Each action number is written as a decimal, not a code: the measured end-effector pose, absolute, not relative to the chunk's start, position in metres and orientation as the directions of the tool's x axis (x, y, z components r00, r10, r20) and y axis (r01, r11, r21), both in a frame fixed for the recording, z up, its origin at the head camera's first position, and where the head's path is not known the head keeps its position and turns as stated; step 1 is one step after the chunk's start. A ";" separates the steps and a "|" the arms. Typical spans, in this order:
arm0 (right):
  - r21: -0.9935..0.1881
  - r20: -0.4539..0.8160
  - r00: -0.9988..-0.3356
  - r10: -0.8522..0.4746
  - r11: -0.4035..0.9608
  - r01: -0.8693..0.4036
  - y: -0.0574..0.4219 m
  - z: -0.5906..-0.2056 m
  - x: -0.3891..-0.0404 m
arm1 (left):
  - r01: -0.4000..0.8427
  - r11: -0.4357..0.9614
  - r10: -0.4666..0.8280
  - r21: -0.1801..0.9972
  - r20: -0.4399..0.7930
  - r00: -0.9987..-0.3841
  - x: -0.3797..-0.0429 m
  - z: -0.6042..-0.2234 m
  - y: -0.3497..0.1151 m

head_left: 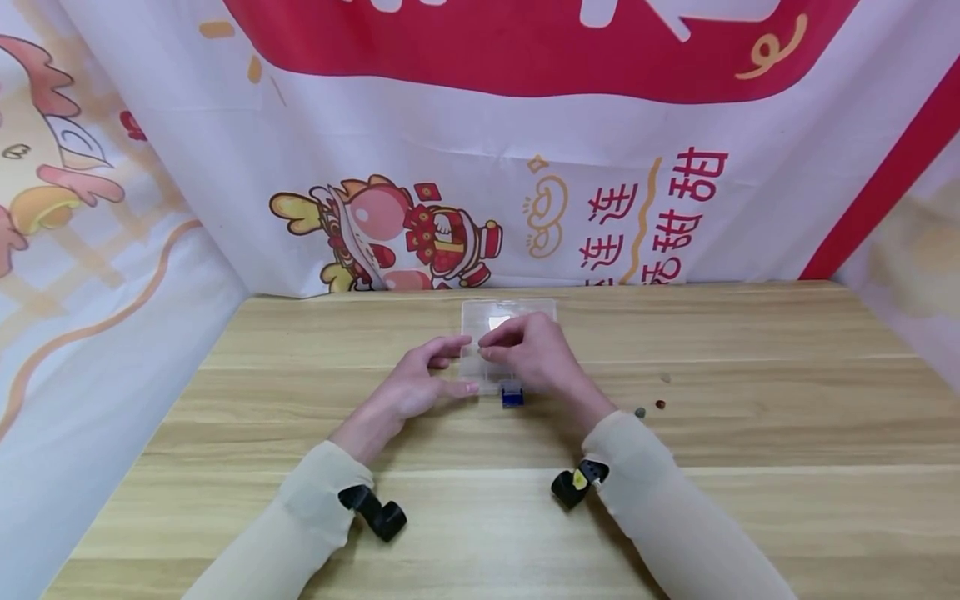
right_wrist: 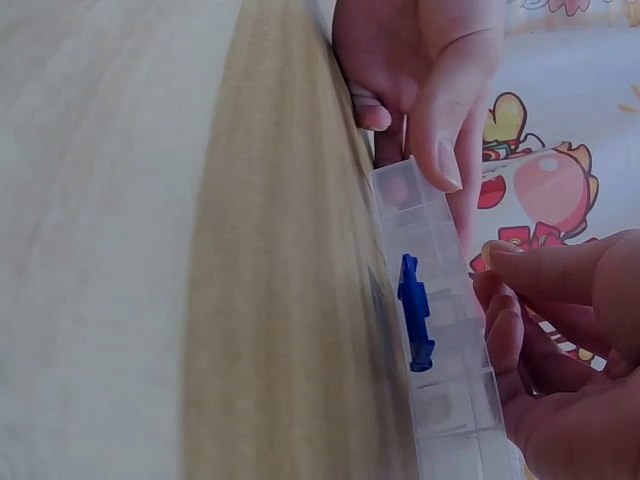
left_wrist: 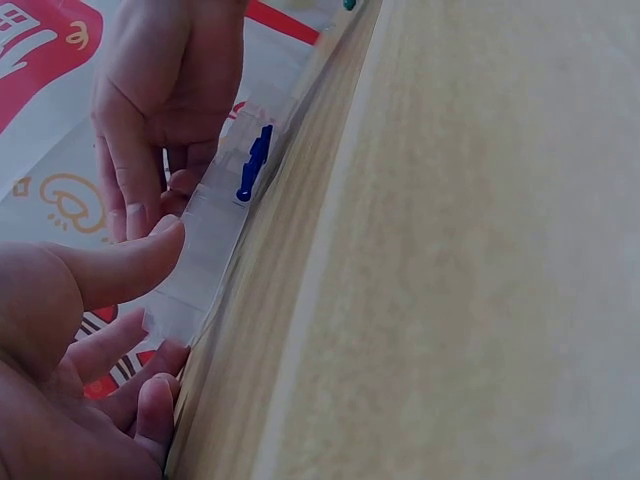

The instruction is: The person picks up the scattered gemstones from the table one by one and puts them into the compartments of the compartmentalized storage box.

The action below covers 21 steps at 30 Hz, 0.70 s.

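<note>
A clear plastic compartment box (head_left: 487, 385) stands near the back of the table, with a blue latch (head_left: 512, 395) on its near side. My left hand (head_left: 420, 383) rests at the box's left end, thumb by the near corner and loosely bent fingers along the side. Over the box, my right hand (head_left: 536, 350) pinches a small yellowish piece (right_wrist: 489, 251) between thumb and forefinger; the fingers hide most of it. Dividers show in the right wrist view, with a faint round thing (right_wrist: 437, 408) in one compartment.
Right of the box lie a grey pebble-like piece (head_left: 640, 412), a red-brown one (head_left: 660, 404) and a pale one (head_left: 665, 377). A printed cloth (head_left: 450, 125) hangs behind the wooden table (head_left: 465, 517). Each sleeve carries a black wrist camera.
</note>
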State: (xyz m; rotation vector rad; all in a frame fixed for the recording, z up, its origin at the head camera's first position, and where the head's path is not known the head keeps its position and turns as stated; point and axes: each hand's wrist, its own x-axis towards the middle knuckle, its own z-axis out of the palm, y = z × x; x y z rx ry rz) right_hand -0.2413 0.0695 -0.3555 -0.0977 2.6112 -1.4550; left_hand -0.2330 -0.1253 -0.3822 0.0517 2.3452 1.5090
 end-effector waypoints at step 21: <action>-0.776 -0.021 -0.982 -0.186 0.622 -0.101 0.064 -0.362 -0.241 | -0.154 0.421 0.214 0.894 -0.263 -0.941 -0.231 -0.379 -0.127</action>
